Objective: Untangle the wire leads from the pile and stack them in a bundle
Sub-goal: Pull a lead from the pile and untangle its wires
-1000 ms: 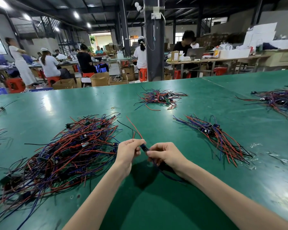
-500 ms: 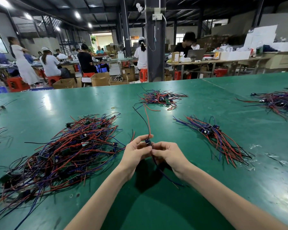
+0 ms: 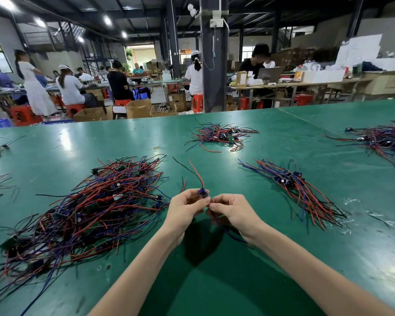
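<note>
A wide green desk seen from above by the person working at it; beyond its far edge, open cardboard boxes stand on the floor, their contents too small to make out.

Both hands meet above the middle of the desk, nearer the near edge; the left hand has its fingers curled and pinches the small blue part of one wire lead between thumb and fingertips; the right hand, fingers also curled, pinches the same lead just beside it, fingertips almost touching the left hand's. A red wire and a black wire rise from the blue part towards the far edge; a blue wire trails down under the right wrist.

The big tangled pile of red, blue and black leads lies towards the left edge, just beside the left hand; the straighter bundle lies towards the right edge, apart from the right hand; a smaller heap sits near the far edge, and another heap at the far right corner.
</note>
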`<state>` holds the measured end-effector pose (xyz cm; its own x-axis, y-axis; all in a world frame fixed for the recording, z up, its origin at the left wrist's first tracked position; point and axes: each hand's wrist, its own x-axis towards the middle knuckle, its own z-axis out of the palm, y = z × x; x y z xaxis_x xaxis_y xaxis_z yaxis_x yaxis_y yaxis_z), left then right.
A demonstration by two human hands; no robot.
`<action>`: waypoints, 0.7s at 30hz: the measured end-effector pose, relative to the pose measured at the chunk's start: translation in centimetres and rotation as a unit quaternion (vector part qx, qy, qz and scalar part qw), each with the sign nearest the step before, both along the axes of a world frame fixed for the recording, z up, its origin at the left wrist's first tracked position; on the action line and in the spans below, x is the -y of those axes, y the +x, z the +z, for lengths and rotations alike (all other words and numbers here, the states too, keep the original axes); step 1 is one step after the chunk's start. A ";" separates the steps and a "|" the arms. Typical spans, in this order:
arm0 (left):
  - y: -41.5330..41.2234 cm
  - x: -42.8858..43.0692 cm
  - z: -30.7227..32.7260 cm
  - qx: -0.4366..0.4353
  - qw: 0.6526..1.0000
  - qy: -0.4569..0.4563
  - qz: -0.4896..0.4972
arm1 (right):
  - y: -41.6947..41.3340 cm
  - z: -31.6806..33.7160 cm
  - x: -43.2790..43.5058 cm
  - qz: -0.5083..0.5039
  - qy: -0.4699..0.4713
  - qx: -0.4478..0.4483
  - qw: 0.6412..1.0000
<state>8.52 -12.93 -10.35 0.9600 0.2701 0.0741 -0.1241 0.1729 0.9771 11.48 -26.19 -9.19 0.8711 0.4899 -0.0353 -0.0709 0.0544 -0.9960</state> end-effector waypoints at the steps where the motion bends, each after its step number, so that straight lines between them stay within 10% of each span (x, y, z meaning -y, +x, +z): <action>1: -0.1 0.0 0.0 -0.001 1.000 0.002 -0.002 | 0.0 0.0 0.0 0.000 0.000 0.000 1.000; 21: -0.2 0.5 -0.5 0.080 0.984 0.148 0.062 | 0.2 0.0 0.2 -0.019 -0.044 -0.032 0.998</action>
